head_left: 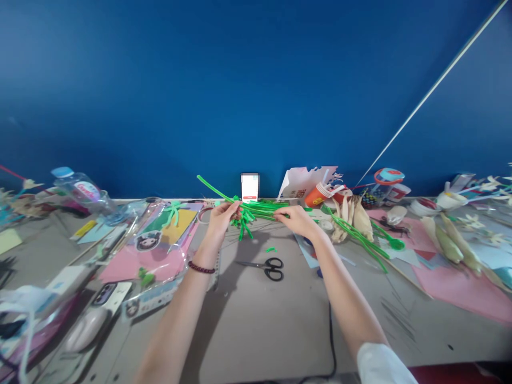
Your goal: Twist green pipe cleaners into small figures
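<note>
My left hand (224, 216) pinches a bright green pipe cleaner (213, 188), whose free end sticks out up and to the left. Beside its fingertips hangs a cluster of short, bent green pipe cleaner pieces (244, 226). My right hand (295, 217) has its fingers closed at the right part of a bundle of long green pipe cleaners (262, 209), which stretches between both hands. Whether it grips one strand or several I cannot make out. Below the hands, black-handled scissors (269, 268) lie on the grey table with the blades pointing left. A small green scrap (271, 249) lies above them.
A lit phone (250, 186) stands against the blue wall. At left are a plastic bottle (82, 186), pink sheets (120, 265) and a white mouse (88, 328). Orange paper cups (317, 196), corn husks (362, 218) and more green pipe cleaners (360, 234) lie right.
</note>
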A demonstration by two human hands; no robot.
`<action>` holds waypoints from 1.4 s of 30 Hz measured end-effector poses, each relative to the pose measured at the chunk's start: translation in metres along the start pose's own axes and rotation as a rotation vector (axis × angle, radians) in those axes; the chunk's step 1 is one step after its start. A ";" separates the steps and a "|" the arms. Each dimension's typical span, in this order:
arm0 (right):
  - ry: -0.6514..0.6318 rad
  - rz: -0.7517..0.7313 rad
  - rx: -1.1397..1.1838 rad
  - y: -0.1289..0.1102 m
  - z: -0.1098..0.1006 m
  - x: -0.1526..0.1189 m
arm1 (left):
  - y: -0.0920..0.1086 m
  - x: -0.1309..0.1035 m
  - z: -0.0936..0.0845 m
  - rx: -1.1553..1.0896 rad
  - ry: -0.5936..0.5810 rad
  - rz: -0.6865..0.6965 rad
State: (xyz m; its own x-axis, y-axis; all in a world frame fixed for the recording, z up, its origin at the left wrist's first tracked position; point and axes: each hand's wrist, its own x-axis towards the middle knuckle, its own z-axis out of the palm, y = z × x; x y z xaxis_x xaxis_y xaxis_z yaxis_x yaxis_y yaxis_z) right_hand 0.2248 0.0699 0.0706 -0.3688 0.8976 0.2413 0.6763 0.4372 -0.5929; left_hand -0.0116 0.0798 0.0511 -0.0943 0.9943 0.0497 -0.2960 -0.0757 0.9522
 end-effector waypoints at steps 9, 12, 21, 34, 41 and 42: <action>-0.219 0.020 -0.039 0.013 -0.003 -0.002 | 0.022 0.005 -0.019 -0.062 0.137 0.078; -0.387 0.084 -0.025 0.011 -0.002 -0.004 | 0.026 0.006 -0.024 -0.107 0.174 0.112; -0.449 0.129 0.050 0.010 -0.009 -0.007 | 0.031 0.007 -0.030 -0.173 0.230 0.144; -0.106 0.112 0.637 -0.004 0.000 0.000 | 0.037 -0.017 0.001 0.173 0.006 0.164; -0.040 0.175 0.941 -0.040 0.036 0.002 | 0.027 -0.026 0.014 0.521 -0.076 0.221; -0.035 0.181 0.960 -0.045 0.043 0.002 | 0.026 -0.026 0.014 0.558 -0.092 0.239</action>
State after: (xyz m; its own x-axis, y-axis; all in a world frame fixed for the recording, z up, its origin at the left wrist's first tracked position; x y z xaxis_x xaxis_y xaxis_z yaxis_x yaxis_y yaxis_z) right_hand 0.1664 0.0495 0.0647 -0.3399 0.9378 0.0709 -0.0769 0.0474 -0.9959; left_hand -0.0036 0.0534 0.0784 -0.0072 0.9590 0.2832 0.2675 -0.2710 0.9247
